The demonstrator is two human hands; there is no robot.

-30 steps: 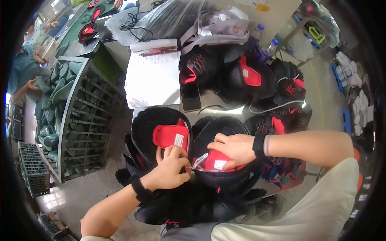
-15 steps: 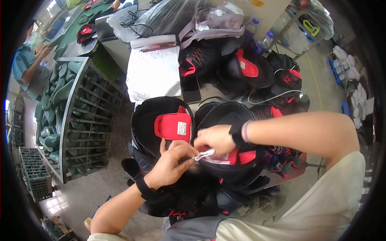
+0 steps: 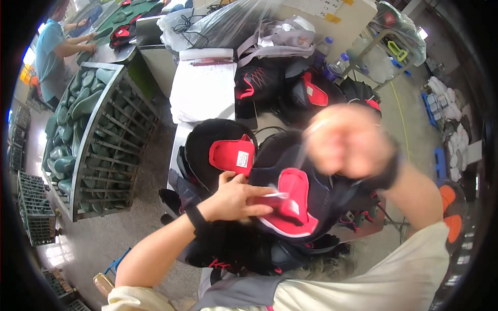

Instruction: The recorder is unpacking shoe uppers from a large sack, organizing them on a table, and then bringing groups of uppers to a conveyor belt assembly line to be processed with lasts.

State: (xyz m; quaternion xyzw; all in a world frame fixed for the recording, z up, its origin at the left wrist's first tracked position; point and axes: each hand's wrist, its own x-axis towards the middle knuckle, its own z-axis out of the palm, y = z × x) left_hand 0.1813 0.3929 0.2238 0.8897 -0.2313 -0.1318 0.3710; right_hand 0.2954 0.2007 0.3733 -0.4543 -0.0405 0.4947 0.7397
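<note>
A black shoe upper (image 3: 324,202) with a red lining lies in front of me. A second black upper (image 3: 199,140) with a red, white-labelled tongue (image 3: 233,155) sits to its left. My left hand (image 3: 233,199) reaches over the edge between the two, index finger and thumb stretched out and apart. At its fingertips is a blurred white strip (image 3: 280,195), lying over the red lining. My right hand (image 3: 347,142) is raised above the right upper, smeared by motion. A faint pale streak shows beside it; whether the fingers hold anything cannot be made out.
White papers (image 3: 202,93) with pens lie beyond the uppers, near a pale bag (image 3: 282,39) and bottles (image 3: 337,65). More black-and-red shoes (image 3: 259,80) crowd the table. On the left stands a metal crate (image 3: 111,140) of green shoe lasts; a person (image 3: 54,49) works behind it.
My right hand has left the white strip and swung up and right. My left hand has shifted slightly right, its fingers spread from a pinch. The right upper's red lining is now more exposed.
</note>
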